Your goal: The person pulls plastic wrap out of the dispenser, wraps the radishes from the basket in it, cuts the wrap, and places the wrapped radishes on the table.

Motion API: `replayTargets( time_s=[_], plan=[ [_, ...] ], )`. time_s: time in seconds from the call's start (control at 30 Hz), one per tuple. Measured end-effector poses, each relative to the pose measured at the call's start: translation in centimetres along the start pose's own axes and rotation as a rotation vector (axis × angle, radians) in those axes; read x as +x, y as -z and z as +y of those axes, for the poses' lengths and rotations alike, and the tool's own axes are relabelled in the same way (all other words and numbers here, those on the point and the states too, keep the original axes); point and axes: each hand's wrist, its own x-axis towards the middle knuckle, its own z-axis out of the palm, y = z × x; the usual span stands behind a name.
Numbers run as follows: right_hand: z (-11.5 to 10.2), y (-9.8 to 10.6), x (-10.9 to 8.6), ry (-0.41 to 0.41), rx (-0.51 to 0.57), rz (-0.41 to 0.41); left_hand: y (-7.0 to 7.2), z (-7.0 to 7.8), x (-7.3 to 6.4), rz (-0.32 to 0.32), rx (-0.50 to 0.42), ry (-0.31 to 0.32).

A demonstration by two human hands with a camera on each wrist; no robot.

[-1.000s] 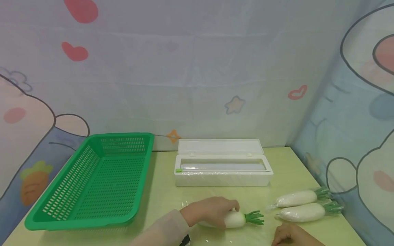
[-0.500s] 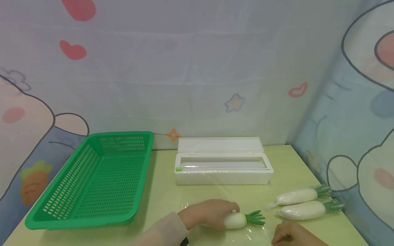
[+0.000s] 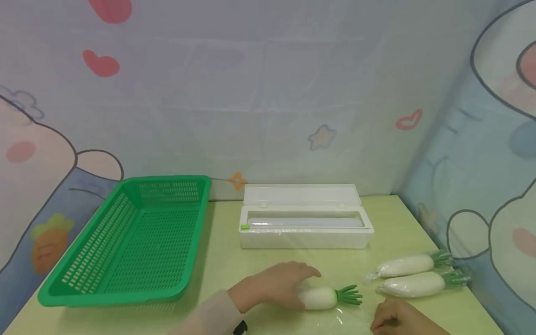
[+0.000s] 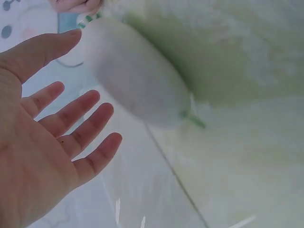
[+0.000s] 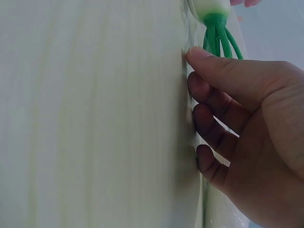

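A white radish (image 3: 319, 298) with green stalks lies on clear plastic film (image 3: 326, 322) near the front of the table. My left hand (image 3: 281, 284) is over its left end; the left wrist view shows that hand (image 4: 52, 123) with fingers spread, a gap between them and the radish (image 4: 137, 71). To the right of the stalks, my right hand (image 3: 390, 316) is low at the film's edge. Thumb and forefinger of the right hand (image 5: 251, 109) pinch that edge in the right wrist view, just beside the green stalks (image 5: 218, 37).
A white cling film box (image 3: 305, 238) stands behind the radish, lid raised, with film drawn forward over its front. Two film-wrapped radishes (image 3: 412, 284) lie at the right. A green slotted basket (image 3: 121, 300) is at the left. A printed cloth backdrop (image 3: 268, 93) rises behind.
My left hand has loosened from the radish and shifted slightly left, uncovering more of it. The right hand stays at the film's edge.
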Motion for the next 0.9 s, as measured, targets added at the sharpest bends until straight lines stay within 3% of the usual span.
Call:
replayTargets(
  time_s=[0.13,0.23,0.37,0.5,0.67,0.8,0.9],
  plan=[
    [-0.3,-0.1,0.0,-0.003,0.003,0.004,1.2,-0.3,-2.2,0.076,-0.026,0.015],
    [-0.5,-0.2,-0.1,-0.002,0.000,0.004,1.2,-0.5,-4.3,0.103,-0.040,0.012],
    [-0.7,-0.1,-0.2,-0.025,0.007,0.005,-0.3,-0.8,-7.1,0.092,-0.016,-0.017],
    [-0.9,-0.1,-0.4,-0.088,0.018,0.014,-2.2,-1.2,-9.0,0.116,-0.039,0.004],
    [-1.0,0.0,-0.4,-0.111,-0.009,0.025,-3.4,-1.4,-9.7,0.160,-0.112,0.019],
    [-1.1,0.0,-0.2,-0.086,-0.029,0.025,-3.9,-0.9,-9.4,0.179,-0.072,0.006],
    [-1.2,-0.1,-0.1,-0.089,-0.041,0.024,-4.0,-0.5,-9.1,0.186,-0.006,0.046]
  ],
)
